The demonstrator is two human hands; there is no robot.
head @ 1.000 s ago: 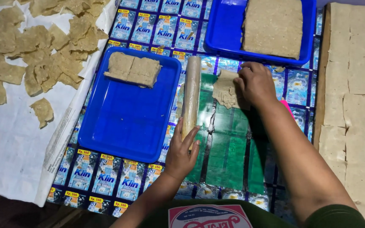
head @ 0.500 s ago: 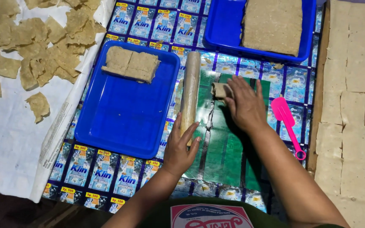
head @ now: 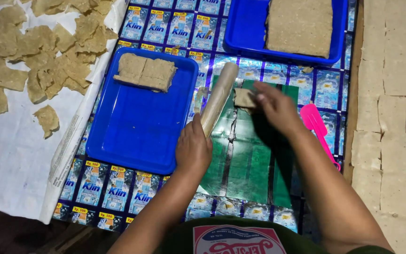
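Note:
My left hand grips the near end of a pale wooden rolling pin that lies slanted between a blue tray and a shiny green sheet. My right hand pinches a small beige piece of dough and holds it down at the top of the green sheet, just right of the pin. The blue tray to the left carries a slab of dough cut in two.
A second blue tray at the back holds a large dough block. A pink scraper lies right of the green sheet. Thin flat pieces cover a white sheet at left. Square sheets fill a board at right.
My right hand shifted with the dough piece on the green sheet and now pinches it beside the pin. My left hand slid up along the rolling pin. The view drew closer.

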